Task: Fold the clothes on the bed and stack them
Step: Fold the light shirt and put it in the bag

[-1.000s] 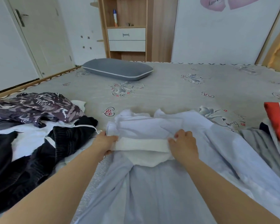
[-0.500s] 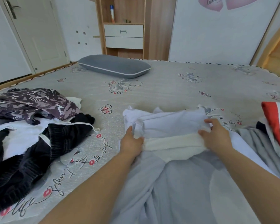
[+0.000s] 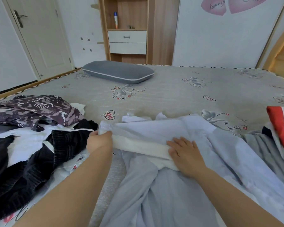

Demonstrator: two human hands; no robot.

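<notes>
A pale lilac-white garment (image 3: 162, 130) lies spread on the bed (image 3: 170, 95) in front of me, with a white waistband (image 3: 138, 146) across its near fold. My left hand (image 3: 99, 141) grips the left end of that waistband, fingers curled round the cloth. My right hand (image 3: 185, 153) rests flat on the waistband's right end, fingers spread. The garment's long lower part (image 3: 154, 194) runs down between my forearms.
A heap of dark and camouflage-print clothes (image 3: 31, 128) covers the left side. Grey clothes (image 3: 266, 148) and a red-and-white garment (image 3: 280, 126) lie at the right edge. A grey pillow (image 3: 118, 72) sits at the far side, a wooden shelf unit (image 3: 126, 30) behind it.
Both hands dragged the folded top of the garment to the right and then back left. My right hand has let go of the cloth and now lies flat on it.
</notes>
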